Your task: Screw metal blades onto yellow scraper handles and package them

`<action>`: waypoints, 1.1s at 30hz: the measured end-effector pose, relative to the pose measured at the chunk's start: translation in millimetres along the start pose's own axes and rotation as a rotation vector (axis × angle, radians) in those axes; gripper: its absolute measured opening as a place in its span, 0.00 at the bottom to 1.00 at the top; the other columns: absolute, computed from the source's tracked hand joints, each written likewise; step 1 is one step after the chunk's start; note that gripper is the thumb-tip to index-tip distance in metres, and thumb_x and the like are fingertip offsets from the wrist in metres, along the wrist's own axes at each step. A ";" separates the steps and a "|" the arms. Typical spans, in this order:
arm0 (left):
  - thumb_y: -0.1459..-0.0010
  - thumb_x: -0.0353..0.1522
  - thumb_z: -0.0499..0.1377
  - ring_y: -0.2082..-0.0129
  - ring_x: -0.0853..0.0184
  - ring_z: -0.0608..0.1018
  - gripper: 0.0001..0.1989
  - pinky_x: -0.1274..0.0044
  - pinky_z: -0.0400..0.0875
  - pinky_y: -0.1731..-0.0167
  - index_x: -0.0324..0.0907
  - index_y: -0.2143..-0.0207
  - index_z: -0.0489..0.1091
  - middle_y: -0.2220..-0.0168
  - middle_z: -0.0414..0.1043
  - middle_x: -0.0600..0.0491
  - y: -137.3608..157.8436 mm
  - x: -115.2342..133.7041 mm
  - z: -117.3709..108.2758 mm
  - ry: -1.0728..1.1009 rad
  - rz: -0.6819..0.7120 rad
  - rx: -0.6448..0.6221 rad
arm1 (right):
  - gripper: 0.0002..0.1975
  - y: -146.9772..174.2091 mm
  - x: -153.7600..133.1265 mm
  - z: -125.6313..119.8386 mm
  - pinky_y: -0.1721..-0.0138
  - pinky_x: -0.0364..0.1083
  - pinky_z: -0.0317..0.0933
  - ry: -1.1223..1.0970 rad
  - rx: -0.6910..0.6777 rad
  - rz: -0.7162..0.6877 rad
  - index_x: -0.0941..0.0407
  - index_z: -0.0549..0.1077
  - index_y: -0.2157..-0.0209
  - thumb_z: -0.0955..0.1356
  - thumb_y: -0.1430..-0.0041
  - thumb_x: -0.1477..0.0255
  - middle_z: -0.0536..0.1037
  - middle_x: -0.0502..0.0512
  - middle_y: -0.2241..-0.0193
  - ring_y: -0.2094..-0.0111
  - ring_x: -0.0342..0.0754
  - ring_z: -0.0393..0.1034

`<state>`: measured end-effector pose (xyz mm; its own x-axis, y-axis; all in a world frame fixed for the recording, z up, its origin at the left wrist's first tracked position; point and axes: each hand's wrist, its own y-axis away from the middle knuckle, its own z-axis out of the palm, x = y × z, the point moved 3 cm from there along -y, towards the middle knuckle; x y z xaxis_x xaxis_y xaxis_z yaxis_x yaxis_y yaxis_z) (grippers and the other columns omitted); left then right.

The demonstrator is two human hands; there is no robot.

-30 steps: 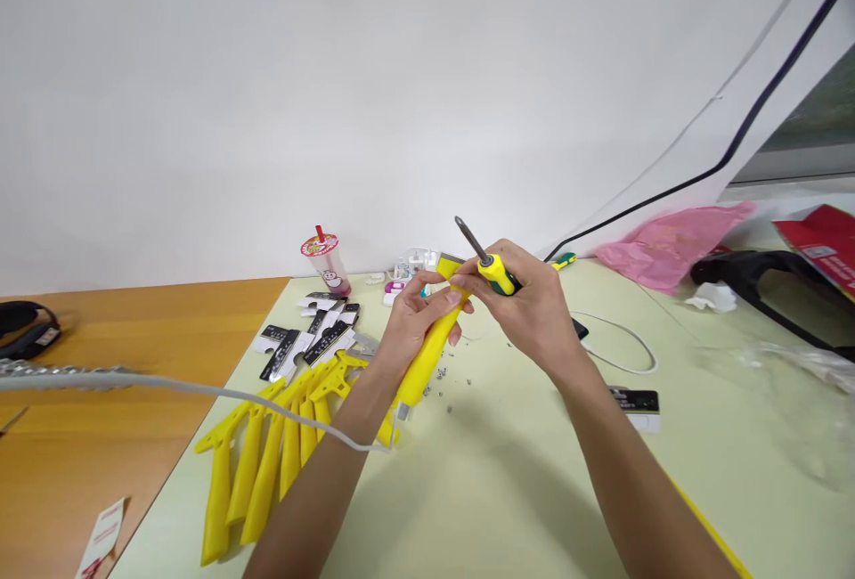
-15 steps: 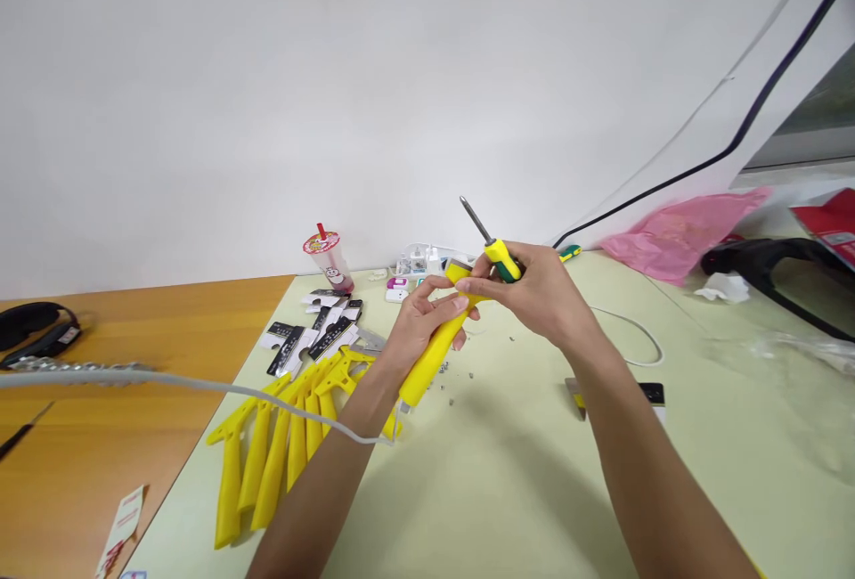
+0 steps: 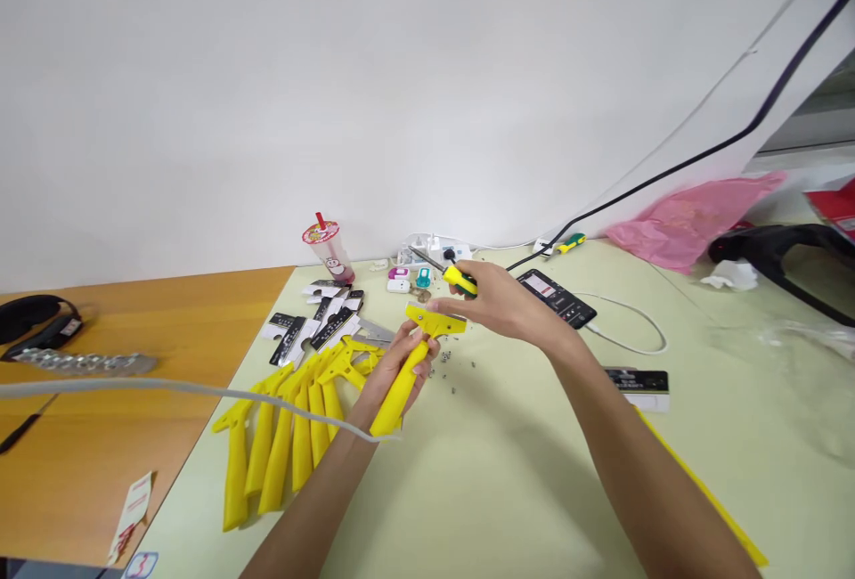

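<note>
The held scraper has a smooth plastic body, a bit shiny. The screwdriver mixes plastic and metal. The brown tabletop looks like wood — smooth and glossy. The pink bag is thin, crinkly plastic.

Across the back: wall, white, plain, softly and evenly lit, faintly greyer in patches. Along its foot: table, pale green, smooth-topped, with soft-edged shadow on the near part. Beside it, left: desk, orange-brown wood, straight seam between. Upper right: grey-green panel, possibly window, cut off at edge, above pale ledge. Lower left: dark sliver, too little showing to call floor.
</note>
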<state>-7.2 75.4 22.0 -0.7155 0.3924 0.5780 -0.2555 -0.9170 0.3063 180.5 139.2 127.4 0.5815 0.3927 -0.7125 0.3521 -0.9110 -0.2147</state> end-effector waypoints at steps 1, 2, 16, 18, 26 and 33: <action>0.43 0.26 0.76 0.63 0.75 0.83 0.23 0.91 0.68 0.77 0.45 0.53 0.68 0.57 0.76 0.53 0.0 -0.2 -5.0 0.068 -0.001 0.030 | 0.28 3.3 -1.1 -3.4 0.72 0.48 0.55 -0.002 -0.012 0.001 0.51 0.66 0.68 0.71 0.34 0.40 0.75 0.50 0.70 0.70 0.48 0.64; 0.42 0.24 0.74 0.62 0.75 0.83 0.22 0.91 0.68 0.77 0.45 0.53 0.69 0.55 0.76 0.52 -0.2 0.1 -9.8 0.130 0.003 0.059 | 0.27 6.9 -2.7 -8.2 0.71 0.48 0.57 -0.003 -0.026 0.005 0.51 0.69 0.64 0.67 0.29 0.41 0.76 0.51 0.68 0.69 0.49 0.66; 0.41 0.23 0.74 0.63 0.73 0.83 0.20 0.91 0.68 0.80 0.43 0.53 0.69 0.56 0.76 0.52 -0.9 2.5 -35.7 0.222 0.039 0.077 | 0.17 13.0 -40.3 -28.0 0.63 0.49 0.71 -0.016 0.189 -0.386 0.50 0.78 0.48 0.76 0.30 0.56 0.87 0.55 0.56 0.64 0.51 0.80; 0.43 0.26 0.77 0.65 0.74 0.82 0.22 0.91 0.68 0.80 0.44 0.54 0.70 0.59 0.75 0.54 -2.2 0.1 -37.1 0.149 0.040 0.045 | 0.14 12.5 -38.6 -19.3 0.61 0.49 0.71 0.008 0.125 -0.440 0.50 0.75 0.48 0.74 0.27 0.58 0.86 0.55 0.53 0.62 0.50 0.81; 0.44 0.32 0.79 0.72 0.77 0.77 0.24 0.90 0.67 0.80 0.45 0.53 0.70 0.63 0.73 0.56 -5.8 -4.8 -41.1 0.000 0.056 0.024 | 0.07 6.9 -33.2 -5.6 0.58 0.48 0.67 0.059 0.022 -0.492 0.51 0.71 0.51 0.70 0.22 0.63 0.83 0.53 0.53 0.60 0.49 0.79; 0.37 0.35 0.75 0.78 0.79 0.70 0.20 0.88 0.66 0.82 0.46 0.52 0.68 0.62 0.74 0.56 -3.4 -2.9 -42.9 -0.061 0.041 -0.013 | 0.07 5.5 -32.2 -1.8 0.57 0.50 0.68 0.071 0.004 -0.494 0.50 0.72 0.50 0.71 0.23 0.64 0.84 0.54 0.52 0.61 0.50 0.80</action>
<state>-32.1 74.3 -13.1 -0.6846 0.3577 0.6352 -0.2354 -0.9331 0.2718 165.0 121.8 150.3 0.3946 0.7849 -0.4778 0.5954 -0.6145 -0.5177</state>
